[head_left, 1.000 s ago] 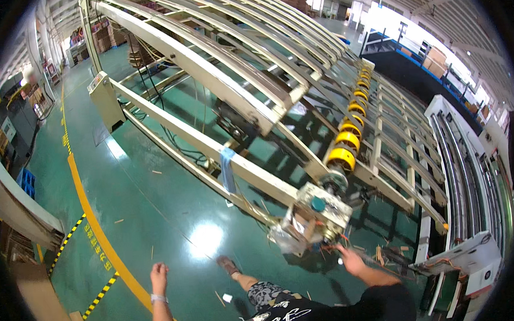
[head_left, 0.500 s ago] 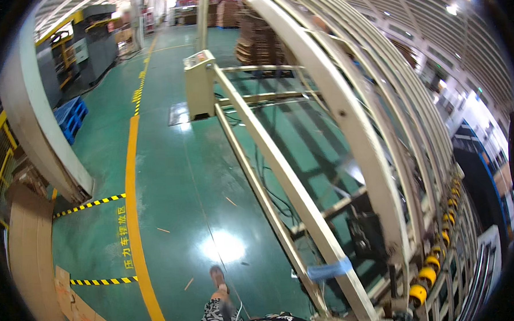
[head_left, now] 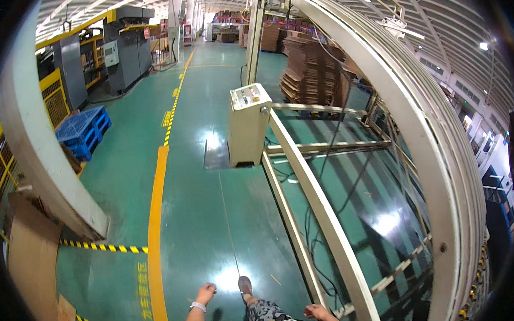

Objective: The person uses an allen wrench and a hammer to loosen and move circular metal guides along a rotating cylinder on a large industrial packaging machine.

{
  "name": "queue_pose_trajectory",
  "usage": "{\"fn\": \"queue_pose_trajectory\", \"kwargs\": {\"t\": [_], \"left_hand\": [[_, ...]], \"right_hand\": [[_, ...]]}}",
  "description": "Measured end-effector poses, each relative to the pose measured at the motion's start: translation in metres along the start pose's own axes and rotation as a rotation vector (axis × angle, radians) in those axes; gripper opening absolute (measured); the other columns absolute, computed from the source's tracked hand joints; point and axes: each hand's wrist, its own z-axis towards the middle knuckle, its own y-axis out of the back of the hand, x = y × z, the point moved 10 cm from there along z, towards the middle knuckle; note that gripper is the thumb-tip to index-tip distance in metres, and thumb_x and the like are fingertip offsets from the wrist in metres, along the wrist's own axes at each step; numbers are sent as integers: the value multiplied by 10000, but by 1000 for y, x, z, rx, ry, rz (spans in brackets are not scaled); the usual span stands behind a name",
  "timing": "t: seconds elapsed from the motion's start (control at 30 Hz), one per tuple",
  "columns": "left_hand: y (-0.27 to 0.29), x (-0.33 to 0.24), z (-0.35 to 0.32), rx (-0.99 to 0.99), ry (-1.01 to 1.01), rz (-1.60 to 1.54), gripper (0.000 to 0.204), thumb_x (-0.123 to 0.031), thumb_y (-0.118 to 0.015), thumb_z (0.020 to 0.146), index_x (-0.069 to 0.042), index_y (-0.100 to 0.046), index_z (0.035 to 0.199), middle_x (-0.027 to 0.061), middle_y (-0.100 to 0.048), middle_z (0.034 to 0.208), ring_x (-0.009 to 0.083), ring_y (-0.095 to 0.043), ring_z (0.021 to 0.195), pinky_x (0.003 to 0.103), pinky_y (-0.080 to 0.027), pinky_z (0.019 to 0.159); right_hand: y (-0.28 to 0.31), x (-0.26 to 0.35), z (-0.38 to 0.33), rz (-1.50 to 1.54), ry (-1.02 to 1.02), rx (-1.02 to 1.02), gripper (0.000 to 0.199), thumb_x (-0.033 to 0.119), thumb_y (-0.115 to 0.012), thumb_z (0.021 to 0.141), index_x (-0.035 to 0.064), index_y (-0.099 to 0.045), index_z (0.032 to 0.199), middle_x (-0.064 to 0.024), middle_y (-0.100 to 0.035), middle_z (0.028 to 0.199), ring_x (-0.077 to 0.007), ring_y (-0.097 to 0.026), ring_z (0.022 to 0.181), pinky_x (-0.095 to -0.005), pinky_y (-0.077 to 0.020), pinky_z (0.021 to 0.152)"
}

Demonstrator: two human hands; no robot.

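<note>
Low in the head view, my left hand (head_left: 205,292) hangs above the green floor (head_left: 202,220), fingers loosely curled, with nothing visible in it. A pale band circles that wrist. My right hand (head_left: 316,311) is close to my body, near the lower end of a cream metal rail (head_left: 322,215). Its fingers are curled too, and I see no object in them. Ahead, a cream control box (head_left: 249,129) with a sloped button panel stands at the far end of the rails.
On the right rises a tall cream frame (head_left: 440,152), with dark cables on the floor inside it. Stacked brown cardboard (head_left: 307,72) stands beyond. Left of the orange floor line (head_left: 156,222) are a white column (head_left: 44,141), blue pallets (head_left: 83,131) and leaning cardboard (head_left: 32,262).
I have moved forward along the walkway; the control box looks nearer and larger. Both my hands have come into view, and the yellow rollers have slid toward the lower right rim.
</note>
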Motion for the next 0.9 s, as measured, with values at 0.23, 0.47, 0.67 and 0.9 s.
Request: {"fn": "queue_pose_trajectory", "kwargs": {"t": [0.23,0.47,0.67,0.9], "left_hand": [[131,-73,213,-232,-8,494,443,-256,-618,751,39,-529,1068,171,-618,930,262,-599,861,334,-468,759],[300,-78,330,-182,614,466,502,-271,-600,738,10,-481,1137,200,-572,996,335,-551,948,389,-443,822],[320,-245,586,-55,369,576,560,-280,-611,747,10,-428,1190,219,-508,1080,355,-493,1021,398,-408,874],[182,-622,887,166,-399,797,634,-290,-625,758,10,-366,1253,241,-433,1178,378,-426,1106,408,-368,934]], "right_hand": [[-25,245,109,-45,694,167,142,144,-582,779,61,-469,755,-45,-390,603,-155,-419,540,-349,-347,517],[-169,641,287,-531,154,-46,338,327,-504,877,-4,-573,886,-99,-613,807,-197,-601,728,-328,-496,621],[-288,861,397,-127,423,-13,378,388,-510,869,37,-567,998,-71,-625,907,-173,-605,837,-318,-501,683],[-258,828,434,-155,-155,-108,358,364,-524,851,15,-591,892,-71,-616,773,-162,-579,667,-330,-495,583]]}}
